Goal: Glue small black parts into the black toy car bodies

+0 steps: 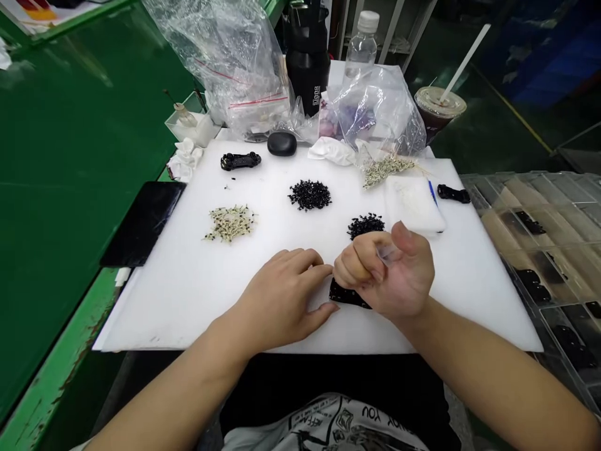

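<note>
A black part (348, 295) lies on the white board (178, 288) near its front. At its left edge is my left hand (286, 294), thumb and index finger on either side of the part's left end. My right hand (389, 269) is raised over the part's right side, its fingers curled and thumb up, with a small clear piece of film in its grip. The right hand hides part of the black part. Just behind it is a pile of small black pieces (365, 225). Another black pile (310, 195) lies at the centre, and a pale pile (230, 223) to the left.
Black car-shaped parts (240, 161) lie at the back left and right. Behind stand plastic bags (235, 69), a black bottle (307, 62), a clear bottle (361, 47) and a drink cup (440, 106). A black tablet (143, 222) is left; a compartment box (544, 250) is right.
</note>
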### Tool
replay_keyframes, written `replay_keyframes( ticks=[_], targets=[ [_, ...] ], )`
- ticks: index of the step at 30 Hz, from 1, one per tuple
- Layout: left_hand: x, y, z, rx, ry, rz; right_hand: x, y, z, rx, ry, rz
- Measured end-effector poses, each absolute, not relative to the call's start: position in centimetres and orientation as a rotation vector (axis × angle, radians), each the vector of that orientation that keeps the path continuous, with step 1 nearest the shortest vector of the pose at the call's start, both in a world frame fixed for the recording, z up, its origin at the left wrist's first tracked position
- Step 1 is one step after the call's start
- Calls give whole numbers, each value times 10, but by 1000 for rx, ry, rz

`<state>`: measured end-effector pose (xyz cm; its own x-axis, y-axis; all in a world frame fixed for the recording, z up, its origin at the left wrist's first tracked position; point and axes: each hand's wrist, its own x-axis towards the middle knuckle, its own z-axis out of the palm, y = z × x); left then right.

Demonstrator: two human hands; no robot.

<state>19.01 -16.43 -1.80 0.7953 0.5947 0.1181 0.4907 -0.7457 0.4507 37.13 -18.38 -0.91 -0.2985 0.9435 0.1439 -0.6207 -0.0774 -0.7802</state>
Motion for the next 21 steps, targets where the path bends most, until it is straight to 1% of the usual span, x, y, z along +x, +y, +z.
replay_keyframes(
  ticks=[21],
  targets=[
    [192,-161,-22,2597,793,325,369,-180,-18,-480,-970,1679]
  ],
)
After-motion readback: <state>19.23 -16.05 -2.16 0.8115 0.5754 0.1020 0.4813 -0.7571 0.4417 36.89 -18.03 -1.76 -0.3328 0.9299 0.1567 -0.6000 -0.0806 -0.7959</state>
